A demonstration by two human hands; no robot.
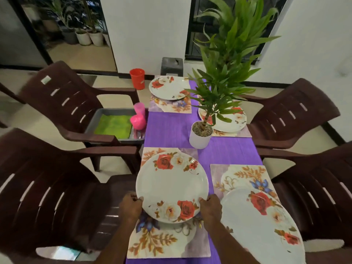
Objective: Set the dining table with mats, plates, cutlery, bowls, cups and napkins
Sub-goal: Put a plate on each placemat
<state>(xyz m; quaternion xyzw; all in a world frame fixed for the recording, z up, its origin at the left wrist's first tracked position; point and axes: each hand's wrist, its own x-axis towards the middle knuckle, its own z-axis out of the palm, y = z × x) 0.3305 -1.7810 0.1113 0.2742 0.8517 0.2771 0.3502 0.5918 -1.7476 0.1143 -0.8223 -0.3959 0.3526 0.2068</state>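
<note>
A white plate with red roses [171, 184] lies over the near left floral mat [162, 242]. My left hand [131, 205] grips its near left rim and my right hand [210, 206] grips its near right rim. A second rose plate [261, 221] rests on the near right mat [242, 174]. Two more plates sit on mats farther off, one at the far left [167, 88] and one at the far right [232, 121] partly behind leaves. Pink cups [138, 119] and a green napkin stack [113, 126] sit in a grey tray [99, 113].
A potted plant in a white pot [200, 137] stands mid-table on the purple runner [165, 128]. A red cup [137, 78] is at the far left corner. Brown plastic chairs [47, 197] flank both sides. A dark tissue box [172, 66] sits at the far end.
</note>
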